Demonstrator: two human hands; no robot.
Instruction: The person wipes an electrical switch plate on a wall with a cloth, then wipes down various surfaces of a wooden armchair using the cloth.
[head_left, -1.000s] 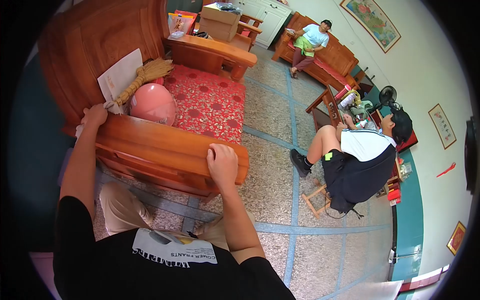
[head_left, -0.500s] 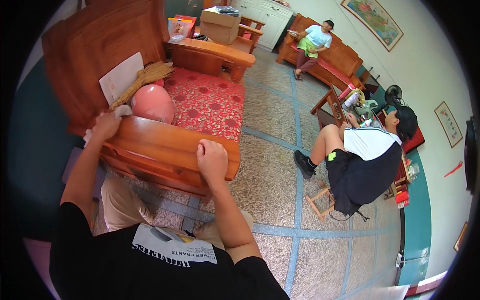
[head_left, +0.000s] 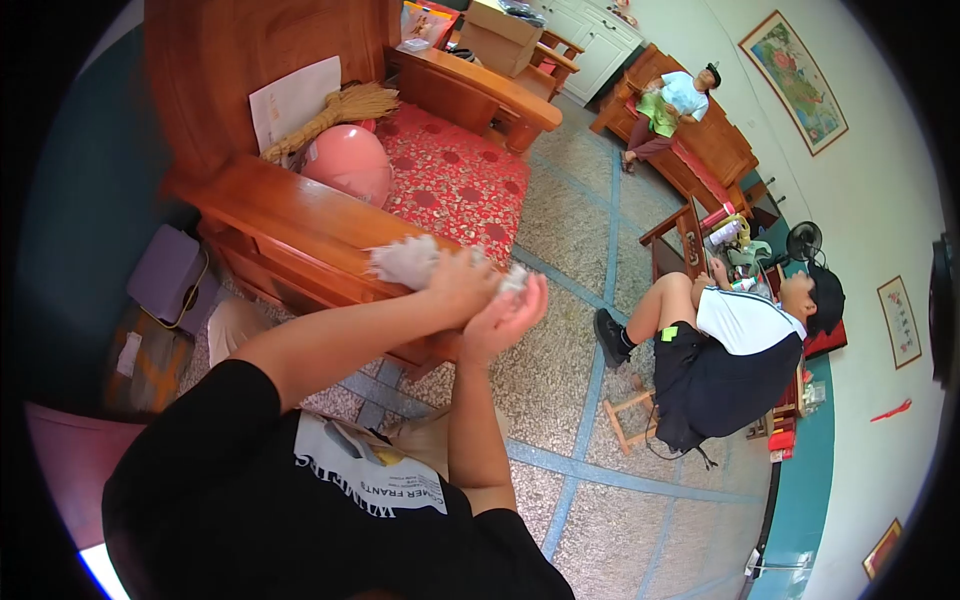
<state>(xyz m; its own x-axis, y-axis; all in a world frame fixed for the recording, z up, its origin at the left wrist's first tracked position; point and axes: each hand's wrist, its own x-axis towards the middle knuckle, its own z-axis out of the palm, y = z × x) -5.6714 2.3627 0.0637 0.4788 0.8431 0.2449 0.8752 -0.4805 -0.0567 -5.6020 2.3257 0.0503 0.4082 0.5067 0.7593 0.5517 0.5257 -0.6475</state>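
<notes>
A greyish-white cloth (head_left: 405, 262) lies bunched on the wooden armrest (head_left: 290, 215) of a carved bench. My left hand (head_left: 465, 285) presses on it near the armrest's front end, fingers curled over the fabric. Just beyond that end, my right hand (head_left: 508, 318) is cupped with the palm turned up. A bit of the cloth shows beside its fingers; whether they touch it I cannot tell. Behind the armrest, a pink helmet (head_left: 350, 165) and a straw hand broom (head_left: 345, 115) rest by the red patterned seat cushion (head_left: 455, 180).
A person (head_left: 740, 345) sits on a low wooden stool to the right, by a cluttered table. Another person (head_left: 672, 105) sits on a far bench. A purple box (head_left: 165, 270) stands left of the bench. A cardboard box (head_left: 500, 35) is at the back.
My left hand has slid the cloth along the armrest from its back end to the front. My right hand has left the armrest top and turned palm up at its end.
</notes>
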